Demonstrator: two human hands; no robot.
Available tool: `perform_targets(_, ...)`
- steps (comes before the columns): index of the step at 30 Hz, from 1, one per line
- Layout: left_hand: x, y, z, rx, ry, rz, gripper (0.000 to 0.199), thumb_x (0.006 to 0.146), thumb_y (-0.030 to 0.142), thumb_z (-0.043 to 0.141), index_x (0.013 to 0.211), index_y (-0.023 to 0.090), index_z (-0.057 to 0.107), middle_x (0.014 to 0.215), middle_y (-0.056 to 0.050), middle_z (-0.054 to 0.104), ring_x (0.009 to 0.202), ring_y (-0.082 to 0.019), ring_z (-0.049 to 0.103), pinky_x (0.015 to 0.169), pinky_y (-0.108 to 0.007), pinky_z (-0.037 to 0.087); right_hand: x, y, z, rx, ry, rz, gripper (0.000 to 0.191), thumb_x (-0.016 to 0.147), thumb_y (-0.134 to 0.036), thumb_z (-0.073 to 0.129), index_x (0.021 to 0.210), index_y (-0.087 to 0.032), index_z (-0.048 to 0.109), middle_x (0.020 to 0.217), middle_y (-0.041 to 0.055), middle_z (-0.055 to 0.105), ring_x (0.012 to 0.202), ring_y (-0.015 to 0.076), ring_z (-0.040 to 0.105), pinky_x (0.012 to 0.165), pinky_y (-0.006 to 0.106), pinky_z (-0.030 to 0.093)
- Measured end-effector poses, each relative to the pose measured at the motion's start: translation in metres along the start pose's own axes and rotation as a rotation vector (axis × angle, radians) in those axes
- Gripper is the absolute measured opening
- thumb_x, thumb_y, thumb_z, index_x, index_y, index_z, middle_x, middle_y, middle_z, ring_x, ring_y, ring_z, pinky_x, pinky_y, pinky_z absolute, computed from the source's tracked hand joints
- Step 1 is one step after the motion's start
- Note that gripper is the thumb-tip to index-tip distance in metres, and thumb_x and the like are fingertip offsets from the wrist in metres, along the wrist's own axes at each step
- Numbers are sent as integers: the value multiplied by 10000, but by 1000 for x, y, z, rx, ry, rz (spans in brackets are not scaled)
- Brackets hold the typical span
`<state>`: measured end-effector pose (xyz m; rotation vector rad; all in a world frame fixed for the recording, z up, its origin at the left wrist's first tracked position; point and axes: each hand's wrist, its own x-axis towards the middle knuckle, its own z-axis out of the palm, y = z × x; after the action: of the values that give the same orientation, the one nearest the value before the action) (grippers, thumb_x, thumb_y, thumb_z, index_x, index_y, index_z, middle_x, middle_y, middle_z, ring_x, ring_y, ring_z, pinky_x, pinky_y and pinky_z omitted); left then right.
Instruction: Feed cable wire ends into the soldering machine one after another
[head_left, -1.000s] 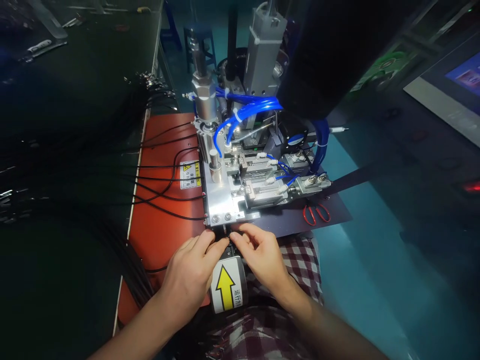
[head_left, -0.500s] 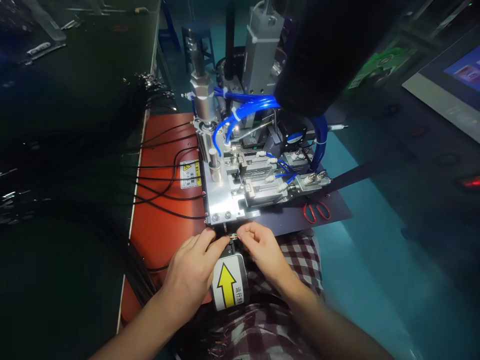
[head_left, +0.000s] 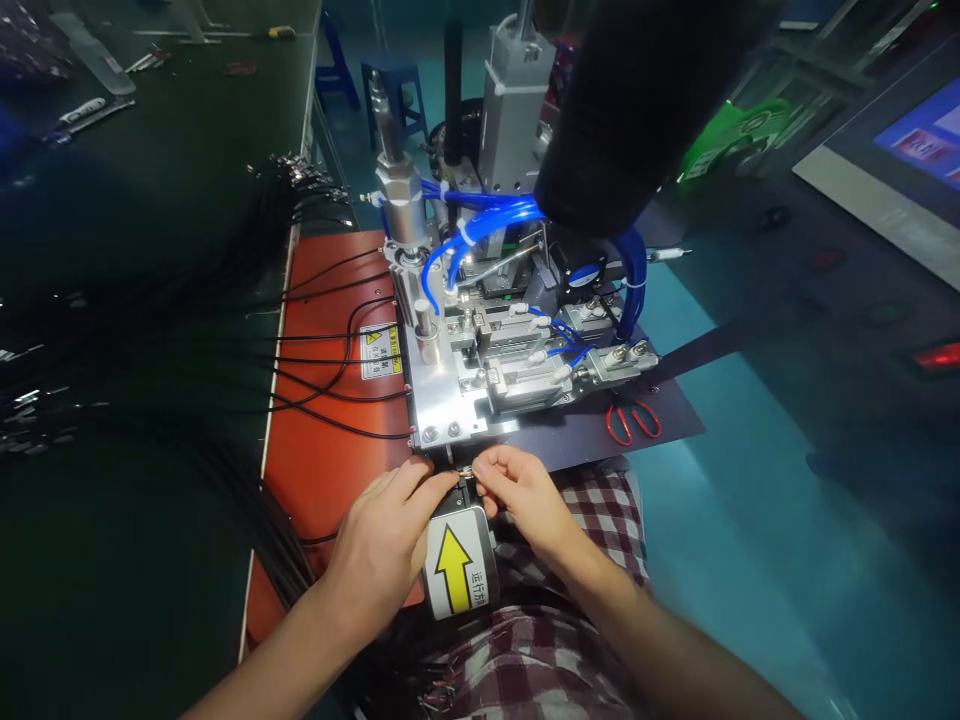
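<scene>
At the front edge of a metal machine point(head_left: 442, 400), my left hand point(head_left: 386, 530) is closed, its thumb and finger at a small piece with thin wires point(head_left: 466, 473). From the right, my right hand point(head_left: 525, 500) pinches the other end of that piece, which is too small to make out fully. Both hands are above a white plate with a yellow arrow point(head_left: 454, 570). Black cables point(head_left: 337, 395) run from the left over an orange-red board point(head_left: 315, 480) to the machine's side.
Red-handled scissors point(head_left: 634, 423) rest on the dark base plate at the right. Blue air tubes point(head_left: 502, 215) arch over the machine. A bundle of black cables point(head_left: 277, 560) and tools point(head_left: 90, 112) lie on the dark table at the left. A screen point(head_left: 922, 140) stands far right.
The camera view has shifted slightly. My right hand's lower fingers have curled a little under the small piece; my left hand has stayed nearly still.
</scene>
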<state>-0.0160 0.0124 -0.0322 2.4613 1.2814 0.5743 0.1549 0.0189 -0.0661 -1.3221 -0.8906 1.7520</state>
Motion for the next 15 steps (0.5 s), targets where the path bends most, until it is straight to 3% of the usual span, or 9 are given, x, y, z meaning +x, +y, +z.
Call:
perform_targets(9,-3,-3,2,-59,23,-2,240,875,90,416,1029,128,597,949,-90,607,818,-187,577,689,-296,506,-3,-3,-4,-200,43,-89,238,837,-381,549,721,-177,516,559,-55,500,483,103,501,499,234,372)
perform_targets(15,-6,-4,5,-7,28,-7,268,882,116,401,1059,169,595,969,-95,576,860,-207,541,708,-323,481,4,0,-7,-61,-56,-7,313,803,-425,571,631,-174,497,478,-60,473,445,90,415,494,234,330)
